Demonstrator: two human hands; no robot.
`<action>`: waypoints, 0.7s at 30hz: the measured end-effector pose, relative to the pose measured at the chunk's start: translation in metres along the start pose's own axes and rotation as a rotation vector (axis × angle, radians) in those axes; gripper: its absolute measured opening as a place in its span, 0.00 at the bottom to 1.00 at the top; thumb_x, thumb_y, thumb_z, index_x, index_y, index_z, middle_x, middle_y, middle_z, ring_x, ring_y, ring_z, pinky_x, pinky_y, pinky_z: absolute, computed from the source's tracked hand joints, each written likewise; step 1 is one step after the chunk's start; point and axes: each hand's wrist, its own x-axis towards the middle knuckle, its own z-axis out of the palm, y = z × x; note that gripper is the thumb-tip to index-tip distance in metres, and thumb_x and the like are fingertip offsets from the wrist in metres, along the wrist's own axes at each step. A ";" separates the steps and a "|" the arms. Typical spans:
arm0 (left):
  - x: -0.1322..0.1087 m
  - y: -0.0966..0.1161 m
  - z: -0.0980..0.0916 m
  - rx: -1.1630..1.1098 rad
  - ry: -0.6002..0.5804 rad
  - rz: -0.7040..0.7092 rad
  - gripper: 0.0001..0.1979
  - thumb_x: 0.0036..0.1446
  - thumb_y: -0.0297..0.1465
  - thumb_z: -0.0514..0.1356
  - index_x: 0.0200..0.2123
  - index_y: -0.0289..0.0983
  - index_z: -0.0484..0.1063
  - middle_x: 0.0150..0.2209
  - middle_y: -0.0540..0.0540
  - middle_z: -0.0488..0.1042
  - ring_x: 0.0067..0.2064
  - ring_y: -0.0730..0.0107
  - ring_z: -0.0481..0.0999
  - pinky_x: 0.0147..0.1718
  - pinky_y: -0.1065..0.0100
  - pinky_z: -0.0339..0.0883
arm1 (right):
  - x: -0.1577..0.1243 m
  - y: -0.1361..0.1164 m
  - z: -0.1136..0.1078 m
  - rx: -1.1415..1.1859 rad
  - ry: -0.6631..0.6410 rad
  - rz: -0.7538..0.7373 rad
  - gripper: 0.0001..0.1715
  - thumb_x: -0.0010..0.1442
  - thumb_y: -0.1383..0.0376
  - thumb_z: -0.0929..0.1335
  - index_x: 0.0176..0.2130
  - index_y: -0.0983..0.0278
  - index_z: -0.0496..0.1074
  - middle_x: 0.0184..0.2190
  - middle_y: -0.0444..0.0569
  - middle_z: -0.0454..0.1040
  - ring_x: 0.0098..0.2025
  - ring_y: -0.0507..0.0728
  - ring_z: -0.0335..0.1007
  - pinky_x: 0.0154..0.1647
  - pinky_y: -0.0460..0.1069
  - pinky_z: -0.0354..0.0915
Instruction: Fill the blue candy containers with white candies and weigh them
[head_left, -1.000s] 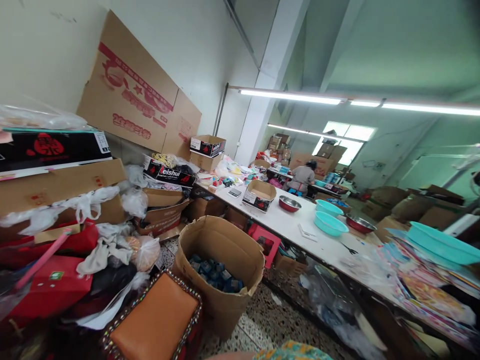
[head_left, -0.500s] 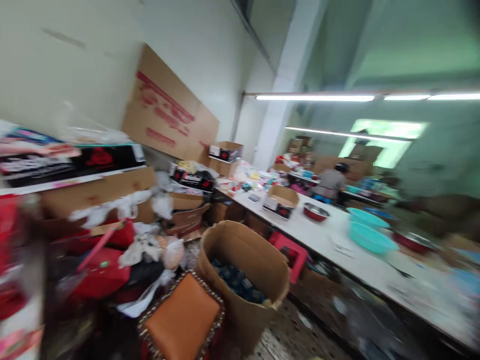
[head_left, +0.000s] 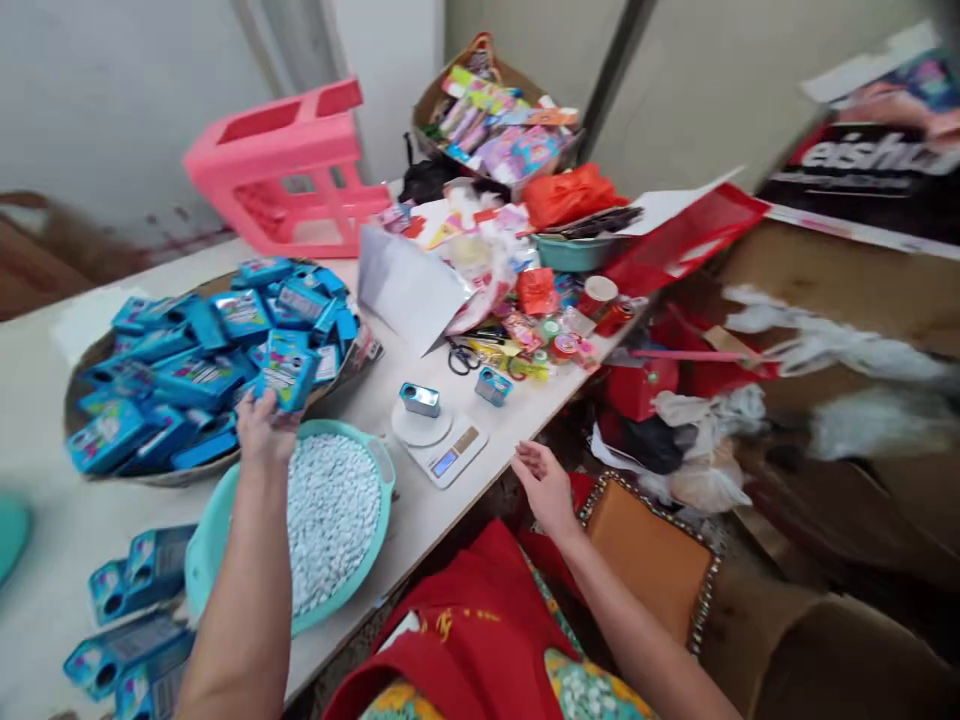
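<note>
My left hand (head_left: 266, 425) grips a small blue box (head_left: 287, 368) at the edge of a carton (head_left: 180, 478) heaped with blue boxes like it. Below that hand stands a turquoise basin (head_left: 380, 545) of small pale pellets (head_left: 330, 510). My right hand (head_left: 544, 488) is off the table's front edge, its fingers loosely curled and apart, with nothing visible in them. On a white kitchen scale (head_left: 459, 450) stands one blue box with a round hole in its top (head_left: 420, 399). Another blue box (head_left: 493, 386) sits just right of the scale.
Several blue boxes (head_left: 127, 640) stand left of the basin. Black scissors (head_left: 463, 357) lie behind the scale among small packets and tape. A pink plastic stool (head_left: 277, 165) lies on the table at the back. An orange-topped stool (head_left: 649, 550) is at my right.
The view has swung from the room, the orange-topped stool and the tall carton to the table with the scale. Both my hands have come into view, the left with a blue box.
</note>
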 end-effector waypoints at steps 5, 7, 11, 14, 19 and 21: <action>-0.093 -0.031 0.004 -0.251 -0.188 -0.285 0.29 0.43 0.36 0.69 0.48 0.42 0.63 0.39 0.51 0.73 0.35 0.73 0.74 0.34 0.71 0.68 | -0.047 -0.028 0.063 0.122 -0.364 -0.044 0.37 0.49 0.57 0.73 0.55 0.63 0.60 0.50 0.55 0.70 0.45 0.56 0.71 0.47 0.53 0.68; -0.140 -0.037 0.013 -0.212 -0.345 -0.477 0.29 0.42 0.36 0.69 0.48 0.42 0.63 0.38 0.49 0.74 0.34 0.69 0.75 0.33 0.70 0.69 | -0.071 -0.033 0.077 0.183 -0.477 -0.040 0.50 0.42 0.57 0.77 0.59 0.61 0.55 0.54 0.55 0.67 0.49 0.58 0.69 0.49 0.53 0.68; -0.200 -0.048 0.005 -0.120 -0.448 -0.638 0.26 0.47 0.38 0.67 0.47 0.43 0.62 0.38 0.48 0.74 0.36 0.66 0.75 0.34 0.67 0.69 | -0.100 -0.035 0.085 0.238 -0.552 0.099 0.36 0.49 0.54 0.73 0.53 0.63 0.62 0.45 0.51 0.74 0.46 0.57 0.71 0.48 0.52 0.68; -0.196 -0.058 -0.022 0.176 -0.469 -0.477 0.19 0.52 0.42 0.62 0.45 0.42 0.65 0.38 0.47 0.74 0.37 0.64 0.74 0.37 0.65 0.68 | -0.100 -0.032 0.075 0.146 -0.549 0.155 0.26 0.50 0.56 0.72 0.46 0.64 0.68 0.40 0.49 0.76 0.40 0.56 0.72 0.45 0.51 0.69; -0.134 -0.089 -0.069 0.911 -0.105 0.125 0.18 0.58 0.43 0.54 0.44 0.38 0.69 0.45 0.40 0.71 0.49 0.54 0.68 0.51 0.56 0.59 | -0.063 -0.008 0.035 -0.068 -0.265 0.088 0.26 0.50 0.56 0.72 0.46 0.64 0.68 0.38 0.49 0.76 0.38 0.57 0.72 0.43 0.52 0.67; -0.111 -0.103 -0.076 1.112 -0.066 0.234 0.20 0.59 0.43 0.51 0.49 0.37 0.68 0.50 0.37 0.67 0.54 0.50 0.63 0.53 0.53 0.55 | -0.035 0.010 0.022 -0.196 -0.093 0.024 0.27 0.50 0.54 0.71 0.46 0.65 0.68 0.38 0.50 0.76 0.39 0.57 0.72 0.44 0.52 0.66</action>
